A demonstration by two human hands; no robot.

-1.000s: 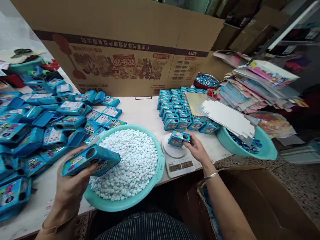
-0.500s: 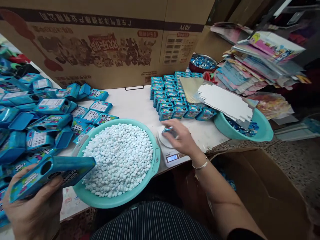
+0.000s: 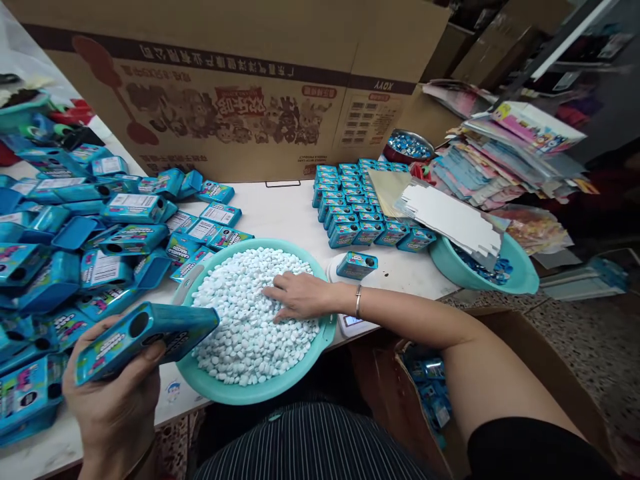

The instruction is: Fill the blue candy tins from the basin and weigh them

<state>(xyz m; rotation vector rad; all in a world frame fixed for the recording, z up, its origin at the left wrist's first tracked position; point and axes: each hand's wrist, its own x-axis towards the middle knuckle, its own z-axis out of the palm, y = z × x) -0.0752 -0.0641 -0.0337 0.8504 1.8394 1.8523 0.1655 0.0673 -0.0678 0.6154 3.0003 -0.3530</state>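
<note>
My left hand (image 3: 117,393) grips a blue candy box (image 3: 150,340), tilted, with a round dark hole at its end, over the left rim of a turquoise basin (image 3: 250,395). Small white candies (image 3: 240,320) fill the basin. Over them lies my right hand (image 3: 297,297), fingers apart and their tips among the candies; I see none lifted. Just behind that wrist, another blue box (image 3: 357,265) sits on a white kitchen scale (image 3: 334,268). My right forearm partly hides the scale and its display.
Loose blue boxes (image 3: 120,267) pile up on the left. Closely packed rows of boxes (image 3: 355,207) stand behind the scale. White card sheets (image 3: 450,217) lie across a second turquoise basin (image 3: 523,267). A large carton (image 3: 225,53) rises at the back; an open carton (image 3: 520,373) is at the lower right.
My right hand has moved left from the scale into the candies, leaving a box on the scale. My left hand still holds its box; the view has shifted somewhat.
</note>
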